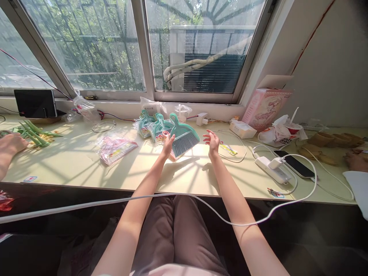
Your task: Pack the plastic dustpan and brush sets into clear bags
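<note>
My left hand grips a small teal dustpan by its left side and holds it tilted over the table. Grey bristles of a brush lie across the pan, and a bit of pink shows by my fingers. My right hand is raised just right of the pan, its fingers apart and nothing in it. Behind the held one stand more teal dustpans, some in clear wrapping. Left of them lies a pink item in clear plastic. A small yellow packet rests beyond my right hand.
A white power strip and a black phone lie at right, with a white cable hanging across my arms. A pink box stands by the window. Other people's hands show at the left and right edges.
</note>
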`<state>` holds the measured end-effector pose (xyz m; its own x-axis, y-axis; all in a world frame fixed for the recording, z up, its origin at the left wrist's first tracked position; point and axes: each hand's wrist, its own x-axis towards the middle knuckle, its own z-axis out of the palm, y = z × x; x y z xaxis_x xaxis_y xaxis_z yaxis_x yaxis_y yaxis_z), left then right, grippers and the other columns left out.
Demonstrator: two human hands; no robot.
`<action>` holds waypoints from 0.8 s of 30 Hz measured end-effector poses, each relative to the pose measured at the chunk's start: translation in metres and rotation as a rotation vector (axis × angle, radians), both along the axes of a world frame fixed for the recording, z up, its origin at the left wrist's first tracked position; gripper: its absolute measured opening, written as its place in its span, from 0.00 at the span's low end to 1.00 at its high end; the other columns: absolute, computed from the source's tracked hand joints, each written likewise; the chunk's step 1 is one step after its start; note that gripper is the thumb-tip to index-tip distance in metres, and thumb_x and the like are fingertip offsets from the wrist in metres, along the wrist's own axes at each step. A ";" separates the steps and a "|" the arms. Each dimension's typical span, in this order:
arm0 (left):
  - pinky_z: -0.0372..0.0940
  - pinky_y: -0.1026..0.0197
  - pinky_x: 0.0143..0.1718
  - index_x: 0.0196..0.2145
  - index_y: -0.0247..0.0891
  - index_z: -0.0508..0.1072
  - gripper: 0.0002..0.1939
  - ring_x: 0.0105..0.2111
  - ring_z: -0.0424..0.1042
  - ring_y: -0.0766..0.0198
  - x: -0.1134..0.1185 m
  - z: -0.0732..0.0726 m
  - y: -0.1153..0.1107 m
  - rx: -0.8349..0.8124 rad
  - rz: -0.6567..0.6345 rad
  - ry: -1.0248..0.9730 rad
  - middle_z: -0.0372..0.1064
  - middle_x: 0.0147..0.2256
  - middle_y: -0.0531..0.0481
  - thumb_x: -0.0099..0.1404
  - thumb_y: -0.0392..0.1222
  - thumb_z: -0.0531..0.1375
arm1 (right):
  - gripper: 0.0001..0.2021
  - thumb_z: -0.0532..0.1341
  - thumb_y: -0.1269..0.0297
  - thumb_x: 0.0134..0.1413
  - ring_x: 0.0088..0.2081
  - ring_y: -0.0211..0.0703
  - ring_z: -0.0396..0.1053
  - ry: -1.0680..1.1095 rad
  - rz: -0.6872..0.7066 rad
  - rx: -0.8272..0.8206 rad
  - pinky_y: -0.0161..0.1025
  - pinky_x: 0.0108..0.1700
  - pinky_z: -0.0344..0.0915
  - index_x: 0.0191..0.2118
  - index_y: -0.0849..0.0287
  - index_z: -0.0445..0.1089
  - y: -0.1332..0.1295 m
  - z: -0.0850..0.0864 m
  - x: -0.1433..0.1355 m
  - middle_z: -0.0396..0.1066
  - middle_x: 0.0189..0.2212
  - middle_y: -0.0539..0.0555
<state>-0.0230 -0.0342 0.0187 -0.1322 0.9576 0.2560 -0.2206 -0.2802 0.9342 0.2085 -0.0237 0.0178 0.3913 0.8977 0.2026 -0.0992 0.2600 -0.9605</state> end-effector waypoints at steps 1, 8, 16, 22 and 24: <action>0.59 0.42 0.72 0.44 0.43 0.79 0.14 0.67 0.69 0.42 0.003 0.000 -0.004 0.059 -0.017 0.081 0.79 0.53 0.42 0.68 0.54 0.66 | 0.18 0.62 0.47 0.63 0.43 0.50 0.77 -0.157 0.021 0.070 0.45 0.49 0.73 0.46 0.54 0.78 -0.007 0.004 -0.011 0.81 0.41 0.57; 0.62 0.44 0.68 0.56 0.44 0.79 0.27 0.64 0.71 0.36 0.019 -0.002 -0.033 0.277 -0.087 0.451 0.80 0.53 0.40 0.68 0.64 0.66 | 0.25 0.65 0.34 0.62 0.50 0.57 0.73 -0.642 -0.032 0.116 0.49 0.56 0.69 0.46 0.52 0.76 -0.037 0.012 -0.051 0.79 0.47 0.60; 0.63 0.46 0.67 0.50 0.44 0.82 0.20 0.64 0.71 0.38 0.014 0.010 -0.038 0.181 -0.057 0.341 0.81 0.49 0.41 0.65 0.57 0.70 | 0.16 0.66 0.45 0.63 0.47 0.55 0.74 -0.794 -0.071 0.034 0.46 0.51 0.69 0.39 0.54 0.81 -0.034 0.024 -0.050 0.76 0.45 0.59; 0.68 0.46 0.60 0.42 0.42 0.82 0.15 0.52 0.77 0.43 0.015 0.008 -0.022 0.098 0.005 0.244 0.81 0.40 0.44 0.68 0.56 0.67 | 0.09 0.70 0.57 0.53 0.39 0.51 0.74 -0.867 -0.069 0.037 0.43 0.46 0.69 0.28 0.55 0.79 -0.031 0.042 -0.049 0.75 0.35 0.57; 0.68 0.47 0.61 0.44 0.42 0.81 0.14 0.55 0.75 0.44 0.005 0.012 -0.014 0.029 0.146 0.191 0.81 0.44 0.43 0.70 0.53 0.64 | 0.11 0.69 0.56 0.54 0.37 0.50 0.73 -0.830 -0.060 0.043 0.43 0.44 0.69 0.25 0.56 0.77 -0.034 0.050 -0.041 0.75 0.32 0.56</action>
<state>-0.0179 -0.0480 0.0309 -0.2153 0.9236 0.3171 0.0040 -0.3239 0.9461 0.1674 -0.0579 0.0674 0.1464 0.8650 0.4800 0.6522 0.2804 -0.7042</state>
